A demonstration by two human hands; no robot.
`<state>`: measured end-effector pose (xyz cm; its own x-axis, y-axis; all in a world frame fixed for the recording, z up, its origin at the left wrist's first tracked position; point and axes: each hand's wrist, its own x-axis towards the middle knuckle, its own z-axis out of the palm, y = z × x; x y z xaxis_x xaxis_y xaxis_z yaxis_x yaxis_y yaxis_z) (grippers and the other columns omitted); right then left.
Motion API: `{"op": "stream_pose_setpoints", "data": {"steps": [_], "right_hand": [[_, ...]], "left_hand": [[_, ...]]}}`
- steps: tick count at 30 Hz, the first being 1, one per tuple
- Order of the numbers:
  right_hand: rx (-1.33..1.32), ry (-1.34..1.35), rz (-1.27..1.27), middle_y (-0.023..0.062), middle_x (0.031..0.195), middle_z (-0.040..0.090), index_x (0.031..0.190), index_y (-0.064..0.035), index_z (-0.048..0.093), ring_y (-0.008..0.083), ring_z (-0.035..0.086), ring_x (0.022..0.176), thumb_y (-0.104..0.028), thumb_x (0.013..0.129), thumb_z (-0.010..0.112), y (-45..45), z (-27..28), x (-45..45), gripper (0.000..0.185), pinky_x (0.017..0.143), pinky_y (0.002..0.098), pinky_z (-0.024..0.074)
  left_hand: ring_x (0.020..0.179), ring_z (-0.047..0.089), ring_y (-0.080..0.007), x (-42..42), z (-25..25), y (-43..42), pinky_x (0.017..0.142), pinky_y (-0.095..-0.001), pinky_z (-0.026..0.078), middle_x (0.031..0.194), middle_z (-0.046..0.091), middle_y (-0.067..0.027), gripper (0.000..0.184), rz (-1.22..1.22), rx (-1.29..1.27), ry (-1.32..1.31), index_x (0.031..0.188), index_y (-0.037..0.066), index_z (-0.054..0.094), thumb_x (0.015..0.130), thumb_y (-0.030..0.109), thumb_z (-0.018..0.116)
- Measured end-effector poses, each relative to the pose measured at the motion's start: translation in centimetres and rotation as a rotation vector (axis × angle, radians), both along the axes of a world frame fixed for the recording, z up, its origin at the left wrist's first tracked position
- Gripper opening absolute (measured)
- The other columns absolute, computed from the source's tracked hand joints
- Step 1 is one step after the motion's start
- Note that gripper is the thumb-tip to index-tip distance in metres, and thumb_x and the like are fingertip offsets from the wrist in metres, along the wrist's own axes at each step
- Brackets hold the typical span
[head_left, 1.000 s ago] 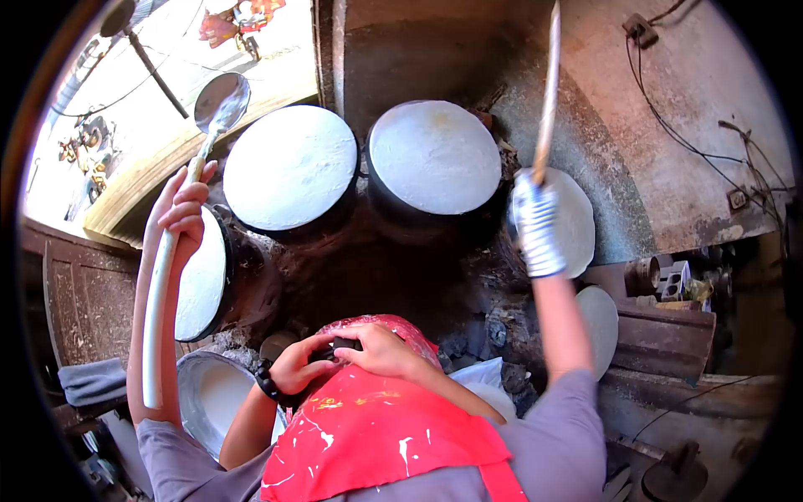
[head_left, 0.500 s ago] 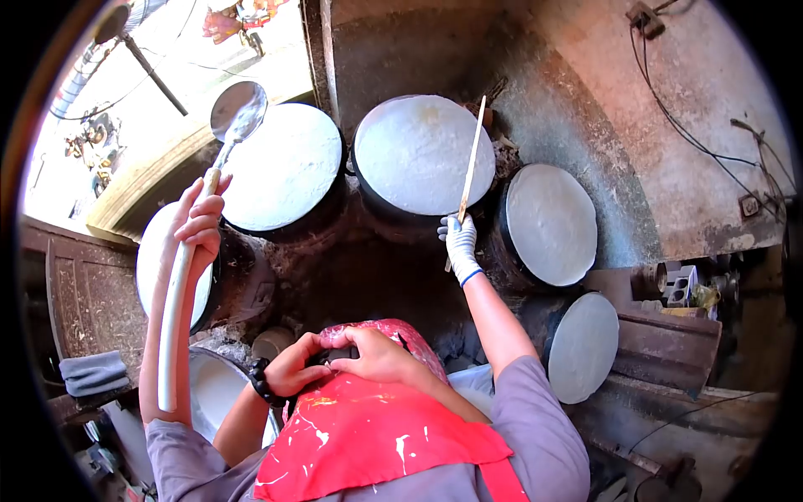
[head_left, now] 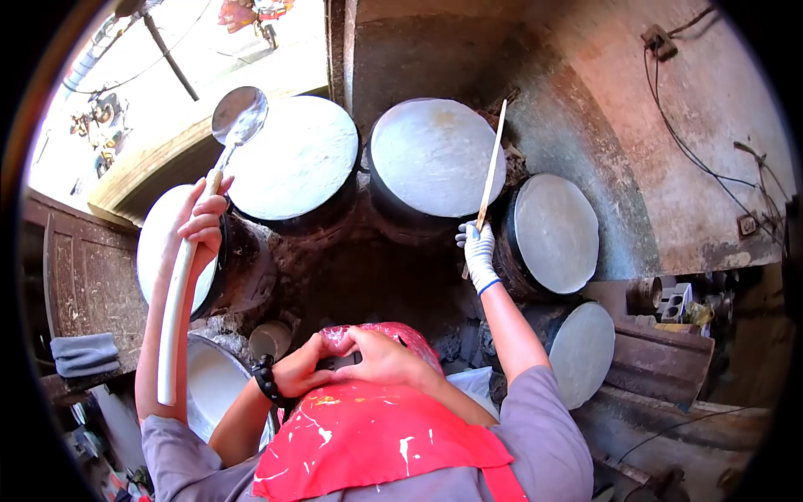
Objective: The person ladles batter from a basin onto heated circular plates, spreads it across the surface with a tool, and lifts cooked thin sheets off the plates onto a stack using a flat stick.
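Observation:
My left hand (head_left: 203, 219) is closed round the handle of a long-handled ladle (head_left: 178, 309). Its shiny metal bowl is raised at the left edge of a round, white-covered drum top (head_left: 297, 159). In a striped white glove, my right hand (head_left: 478, 251) grips a thin wooden stick (head_left: 493, 171). The stick points up and away, its upper part crossing the right edge of another white drum top (head_left: 431, 155). At the front of my red apron (head_left: 368, 435), another pair of hands (head_left: 347, 364) meets around a small dark object. One of those wrists wears a black bracelet (head_left: 266, 381).
More white-topped drums curve round me at the left (head_left: 167, 243), right (head_left: 556, 234) and lower right (head_left: 583, 356). A basin of white liquid (head_left: 213, 385) sits lower left. A folded grey cloth (head_left: 85, 355) lies on a ledge. Cables (head_left: 682, 142) hang along the wall.
The view has shifted slightly, so the far drums sit farther right. My right hand and the stick appear a little farther right too. My left hand still holds the ladle up.

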<state>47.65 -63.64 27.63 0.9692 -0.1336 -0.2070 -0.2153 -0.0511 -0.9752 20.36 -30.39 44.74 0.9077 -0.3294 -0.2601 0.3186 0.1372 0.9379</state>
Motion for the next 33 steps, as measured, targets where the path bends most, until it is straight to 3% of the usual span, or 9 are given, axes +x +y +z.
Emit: {"op": "stream_pose_setpoints", "data": {"steps": [4, 7, 10, 16, 23, 27, 28, 31, 33], "right_hand": [[0.004, 0.000, 0.010, 0.0056, 0.073, 0.056, 0.091, -0.0073, 0.045, 0.0117, 0.054, 0.049, -0.013, 0.088, 0.047, 1.1, -2.3, -0.1, 0.007, 0.041, 0.0235, 0.0449], [-0.023, 0.042, -0.015, 0.0044, 0.071, 0.053, 0.091, -0.0076, 0.043, 0.0122, 0.052, 0.048, -0.014, 0.088, 0.046, 2.9, -1.4, -0.4, 0.008, 0.041, 0.0246, 0.0434], [-0.048, 0.089, -0.018, 0.0044, 0.071, 0.053, 0.092, -0.0074, 0.043, 0.0123, 0.053, 0.049, -0.013, 0.088, 0.045, 3.8, -1.9, -0.2, 0.008, 0.042, 0.0251, 0.0439], [-0.035, 0.046, -0.035, 0.0051, 0.071, 0.053, 0.097, -0.0049, 0.043, 0.0116, 0.051, 0.052, -0.012, 0.088, 0.046, 5.4, -3.9, 0.6, 0.012, 0.047, 0.0260, 0.0448], [-0.193, -0.028, -0.070, 0.0051, 0.062, 0.049, 0.094, -0.0003, 0.045, 0.0139, 0.046, 0.048, -0.013, 0.085, 0.046, 6.0, -5.9, 2.2, 0.016, 0.047, 0.0297, 0.0414], [-0.437, -0.135, -0.109, 0.0181, 0.071, 0.056, 0.096, 0.0037, 0.048, 0.0264, 0.055, 0.055, -0.018, 0.083, 0.046, 5.7, -9.9, 4.1, 0.025, 0.055, 0.0400, 0.0444], [-0.410, -0.168, -0.097, 0.0033, 0.064, 0.051, 0.094, -0.0035, 0.045, 0.0107, 0.047, 0.045, -0.012, 0.086, 0.045, 5.5, -10.9, 4.3, 0.012, 0.042, 0.0259, 0.0416], [-0.116, 0.026, -0.042, 0.0081, 0.066, 0.052, 0.095, 0.0004, 0.046, 0.0153, 0.050, 0.050, -0.015, 0.086, 0.047, 6.4, -4.3, 2.2, 0.018, 0.047, 0.0309, 0.0421], [-0.044, 0.030, -0.006, 0.0036, 0.068, 0.052, 0.095, -0.0025, 0.045, 0.0112, 0.048, 0.048, -0.013, 0.087, 0.047, 6.1, -2.4, 1.2, 0.014, 0.045, 0.0264, 0.0416]], "left_hand": [[0.057, 0.043, -0.0092, 4.1, 3.3, 5.6, 0.053, -0.0227, 0.038, 0.075, 0.042, -0.0033, 0.036, 0.336, -0.591, 0.194, 0.122, -0.002, 0.033, 0.094, 0.021, 0.035], [0.048, 0.040, -0.0080, 8.3, 7.0, 11.4, 0.045, -0.0216, 0.037, 0.070, 0.038, -0.0018, 0.039, 0.400, -1.032, 0.247, 0.125, -0.003, 0.031, 0.096, 0.024, 0.030], [0.039, 0.037, -0.0068, 9.9, 8.8, 13.3, 0.038, -0.0205, 0.036, 0.064, 0.035, -0.0004, 0.043, 0.446, -1.139, 0.291, 0.128, -0.005, 0.029, 0.098, 0.026, 0.025], [0.035, 0.037, -0.0030, 9.9, 9.2, 13.0, 0.033, -0.0177, 0.033, 0.060, 0.036, 0.0018, 0.040, 0.537, -1.046, 0.336, 0.122, -0.003, 0.035, 0.098, 0.028, 0.025], [0.049, 0.039, -0.0070, 5.3, 3.0, 6.4, 0.045, -0.0210, 0.033, 0.073, 0.037, -0.0019, 0.040, 0.413, -0.684, 0.326, 0.125, -0.003, 0.028, 0.096, 0.026, 0.028], [0.057, 0.040, -0.0092, 1.7, -0.3, 1.4, 0.052, -0.0228, 0.033, 0.080, 0.037, -0.0039, 0.042, 0.244, -0.361, 0.263, 0.126, -0.002, 0.024, 0.095, 0.024, 0.030], [0.059, 0.040, -0.0098, 1.1, -0.8, 0.4, 0.054, -0.0233, 0.033, 0.082, 0.037, -0.0044, 0.042, 0.203, -0.295, 0.237, 0.127, -0.002, 0.023, 0.095, 0.024, 0.030], [0.065, 0.041, -0.0115, -0.1, -1.7, -1.5, 0.060, -0.0247, 0.033, 0.088, 0.037, -0.0060, 0.044, 0.103, -0.135, 0.142, 0.128, -0.002, 0.020, 0.094, 0.023, 0.032], [0.069, 0.042, -0.0127, -0.5, -1.8, -2.3, 0.063, -0.0256, 0.033, 0.092, 0.037, -0.0070, 0.046, 0.057, -0.049, 0.082, 0.129, -0.002, 0.019, 0.093, 0.022, 0.033]]}}
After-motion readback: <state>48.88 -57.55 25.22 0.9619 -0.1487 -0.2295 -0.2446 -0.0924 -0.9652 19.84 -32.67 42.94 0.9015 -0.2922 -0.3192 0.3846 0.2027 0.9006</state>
